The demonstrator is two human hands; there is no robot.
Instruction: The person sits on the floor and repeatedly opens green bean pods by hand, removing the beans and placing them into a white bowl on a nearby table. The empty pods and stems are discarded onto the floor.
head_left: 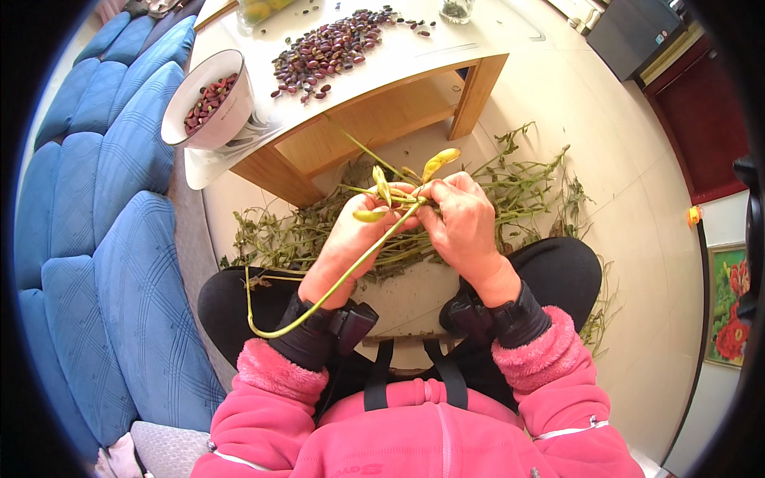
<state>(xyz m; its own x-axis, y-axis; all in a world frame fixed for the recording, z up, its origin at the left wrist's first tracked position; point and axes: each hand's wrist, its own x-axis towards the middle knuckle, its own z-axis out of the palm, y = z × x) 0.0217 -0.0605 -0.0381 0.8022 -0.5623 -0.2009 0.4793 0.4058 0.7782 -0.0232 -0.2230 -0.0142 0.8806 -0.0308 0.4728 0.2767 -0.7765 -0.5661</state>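
My left hand [352, 239] grips a green bean plant stem [352, 267] that curves down across my left wrist. Several yellow-green bean pods hang on the plant around the fingers; one pod [369, 215] lies against my left hand. My right hand [463, 222] touches the plant near the stem's joint, its thumb and fingers pinched together just below an upright yellow pod [440, 162]. The fingertips of both hands nearly meet, and what lies between them is partly hidden.
Stripped bean stalks [287, 236] are heaped on the floor beyond my knees. Above them stands a wooden-legged table [412, 63] with a pile of dark red beans [334, 51], a white bowl [239, 116] of beans and a glass [457, 11]. A blue sofa [140, 310] is at left.
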